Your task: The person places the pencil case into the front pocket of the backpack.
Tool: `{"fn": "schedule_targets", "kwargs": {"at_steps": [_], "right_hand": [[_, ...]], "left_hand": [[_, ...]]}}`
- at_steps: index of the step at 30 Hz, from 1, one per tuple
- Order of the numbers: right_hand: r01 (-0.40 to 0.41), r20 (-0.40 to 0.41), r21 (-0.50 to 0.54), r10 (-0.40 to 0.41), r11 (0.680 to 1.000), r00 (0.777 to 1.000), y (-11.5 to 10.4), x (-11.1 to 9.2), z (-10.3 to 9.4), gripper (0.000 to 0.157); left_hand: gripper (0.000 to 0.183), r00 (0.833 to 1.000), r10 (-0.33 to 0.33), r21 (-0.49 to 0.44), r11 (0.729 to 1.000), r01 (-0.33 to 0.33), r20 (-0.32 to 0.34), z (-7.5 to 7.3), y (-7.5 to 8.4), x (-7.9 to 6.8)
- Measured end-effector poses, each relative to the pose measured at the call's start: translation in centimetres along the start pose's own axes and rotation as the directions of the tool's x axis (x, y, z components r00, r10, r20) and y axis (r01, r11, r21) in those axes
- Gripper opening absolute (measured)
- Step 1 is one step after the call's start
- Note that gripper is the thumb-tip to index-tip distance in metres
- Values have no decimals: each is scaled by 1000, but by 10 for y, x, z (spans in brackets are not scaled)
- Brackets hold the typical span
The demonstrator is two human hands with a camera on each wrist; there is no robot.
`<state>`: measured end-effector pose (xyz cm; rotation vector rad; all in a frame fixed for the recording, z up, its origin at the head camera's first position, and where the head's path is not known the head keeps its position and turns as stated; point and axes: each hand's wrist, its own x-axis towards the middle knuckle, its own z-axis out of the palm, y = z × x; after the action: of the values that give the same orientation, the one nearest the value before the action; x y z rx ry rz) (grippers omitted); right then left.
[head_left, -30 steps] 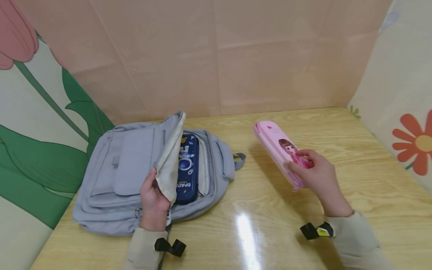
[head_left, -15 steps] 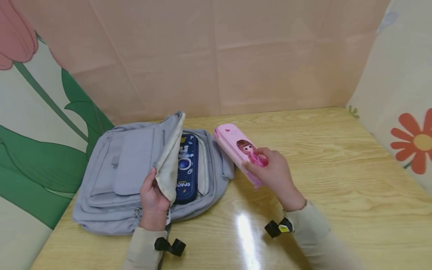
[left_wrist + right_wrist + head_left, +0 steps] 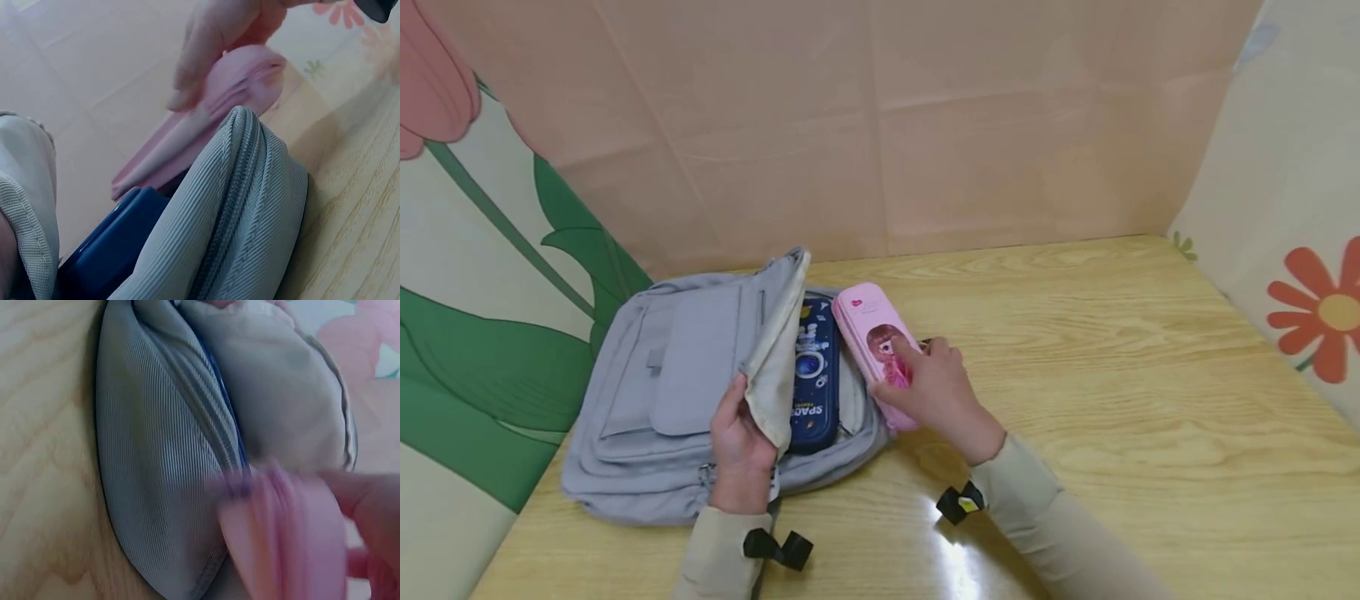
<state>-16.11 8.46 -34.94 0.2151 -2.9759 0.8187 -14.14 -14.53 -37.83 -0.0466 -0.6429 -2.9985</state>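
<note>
A grey backpack [image 3: 696,358] lies on the table with its zipped mouth facing right. My left hand [image 3: 743,446] grips the edge of its front flap [image 3: 778,358] and keeps it lifted. Inside the mouth sits a dark blue pencil case [image 3: 815,375] with a space print. My right hand [image 3: 936,392] holds a pink pencil case [image 3: 865,321] with a doll picture, thumb on one side and fingers on the other. In the head view the pink case overlaps the top end of the backpack, right beside the blue case. The left wrist view shows the pink case [image 3: 212,106] above the zipped rim [image 3: 231,206].
The wood-grain table [image 3: 1112,375] stretches to the right of the bag. A plain pinkish sheet [image 3: 880,125] hangs along the back edge, with flower-printed walls [image 3: 1285,167] at both sides. Black camera straps [image 3: 778,550] sit on both wrists.
My right hand has carried the pink pencil case leftward from over the table to the backpack's mouth, turning it slightly more upright in view. My left hand and the flap have stayed in place.
</note>
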Motion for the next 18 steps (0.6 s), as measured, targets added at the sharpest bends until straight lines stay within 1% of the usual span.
{"fn": "schedule_targets", "kwargs": {"at_steps": [2,5,8,11,13,14,18], "right_hand": [[10,53,78,-14,997,999,2,1,1,71],[-12,118,208,-12,978,993,7,4,1,67],[4,144,262,-43,965,989,9,7,0,66],[41,133,253,-77,967,988,6,12,-2,70],[42,124,246,-74,968,990,1,15,-2,71],[30,131,245,-64,969,989,-2,18,-1,72],[17,152,200,-49,980,987,-15,22,3,73]], "left_hand": [[41,1000,-3,-4,1000,3,-19,0,0,-1],[41,999,-8,-6,1000,8,-36,-1,0,-2],[40,998,-10,-3,1000,10,-67,1,1,-3],[37,995,-10,5,1000,10,-101,4,3,-2],[36,993,-9,3,1000,10,-118,7,4,-1],[36,993,-9,6,1000,10,-122,8,5,0],[35,993,-25,8,1000,26,-118,11,5,1]]}}
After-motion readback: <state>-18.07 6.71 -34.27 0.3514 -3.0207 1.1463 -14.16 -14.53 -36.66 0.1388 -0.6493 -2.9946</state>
